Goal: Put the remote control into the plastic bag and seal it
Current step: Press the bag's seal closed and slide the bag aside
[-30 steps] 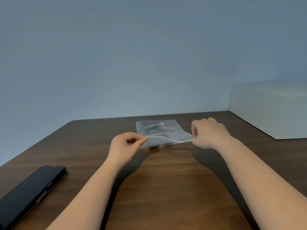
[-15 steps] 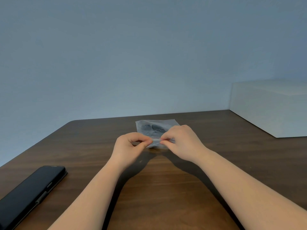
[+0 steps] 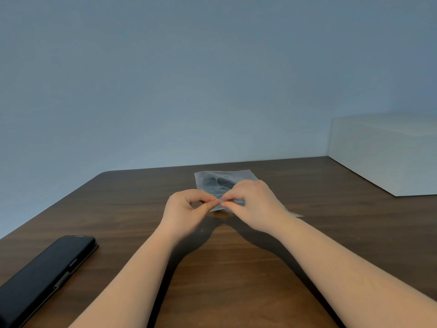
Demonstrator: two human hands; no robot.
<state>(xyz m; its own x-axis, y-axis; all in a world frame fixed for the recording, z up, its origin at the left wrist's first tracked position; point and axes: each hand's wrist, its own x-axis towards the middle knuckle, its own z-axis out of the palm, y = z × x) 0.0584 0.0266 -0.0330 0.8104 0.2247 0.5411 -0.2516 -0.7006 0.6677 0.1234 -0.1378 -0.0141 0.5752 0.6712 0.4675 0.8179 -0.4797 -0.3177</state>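
Since a second ago the right hand (image 3: 251, 204) has slid along the near edge of the plastic bag (image 3: 224, 183) from its right end toward 9 o'clock, and it now meets the left hand (image 3: 186, 210).

Head view: each hand pinches the bag's near edge between thumb and forefinger, fingertips almost touching. Inside the clear bag lies a dark shape, the remote control (image 3: 218, 182), toward 12 o'clock from the hands. On the wooden table (image 3: 236, 268), a black phone (image 3: 45, 275) rests at 8 o'clock and a white box (image 3: 387, 150) at 2 o'clock.
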